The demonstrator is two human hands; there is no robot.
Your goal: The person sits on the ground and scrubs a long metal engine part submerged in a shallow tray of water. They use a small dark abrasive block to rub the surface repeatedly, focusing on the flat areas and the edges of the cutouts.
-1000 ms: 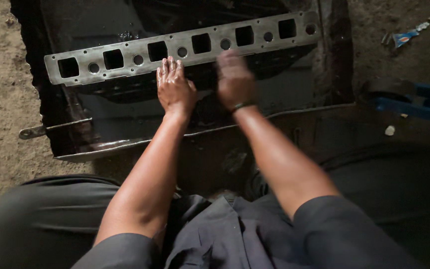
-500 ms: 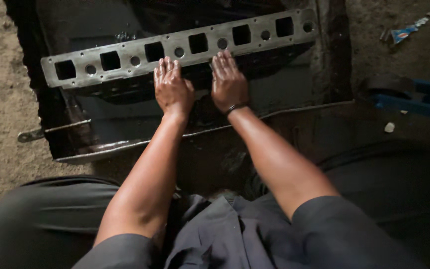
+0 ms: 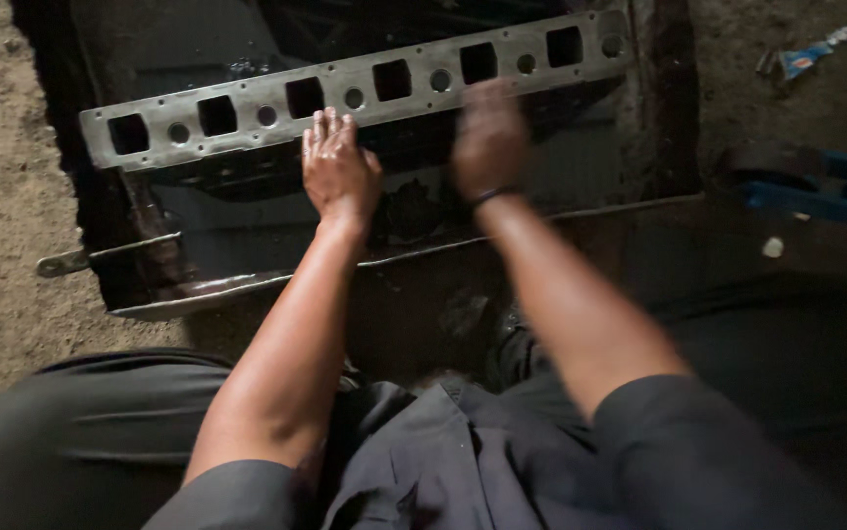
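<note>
Right now my left hand (image 3: 338, 169) lies flat, fingers spread and extended, palm down on the dark part just below the long metal plate (image 3: 365, 86), fingertips touching its lower edge near the middle. It grips nothing. My right hand (image 3: 490, 139) is blurred, sits just below the plate's right half; can't tell if it's open or closed, or holding anything. Plate's long axis runs left-right across the dark metal tray (image 3: 198, 290), right end tilted up and away from me, w/ a row of square and round holes facing up.
</note>
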